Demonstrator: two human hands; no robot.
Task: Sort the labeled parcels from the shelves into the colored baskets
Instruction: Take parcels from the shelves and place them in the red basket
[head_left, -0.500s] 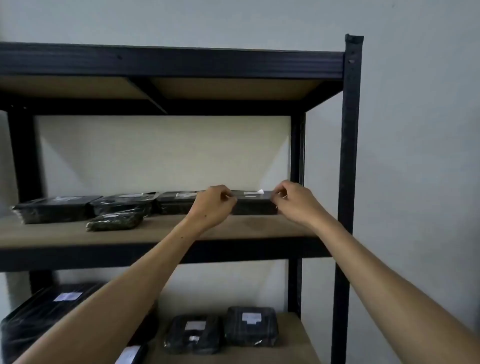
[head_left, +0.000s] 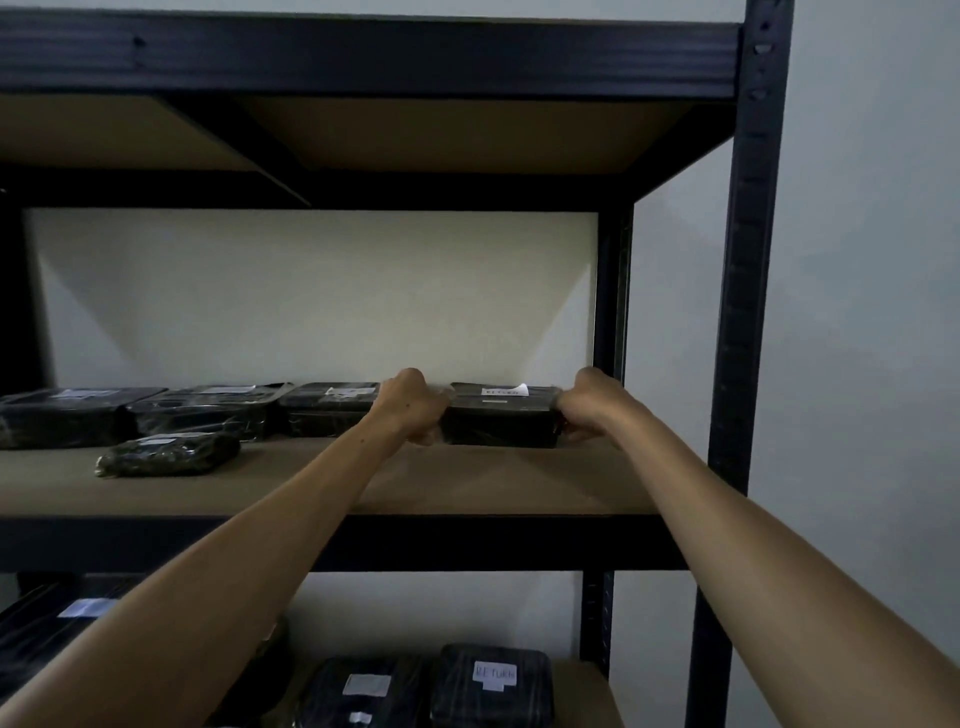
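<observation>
I have both hands on the black wrapped parcel (head_left: 498, 415) at the right end of the middle shelf (head_left: 467, 478), one at each short end. My left hand (head_left: 413, 408) has its fingers curled round the left end, and my right hand (head_left: 589, 405) has its fingers curled round the right end; half a second ago they only pinched at the upper edges, and now they have dropped lower and wrapped the sides, so the grip looks firm enough to lift. The parcel sits on the shelf board, close beside the next parcel (head_left: 332, 408) on its left. A white label (head_left: 504, 391) on top seems to read RETURN, though it is dim. I judge the next step is to draw it forward off the shelf and carry it to the matching basket; no basket is in view here.
</observation>
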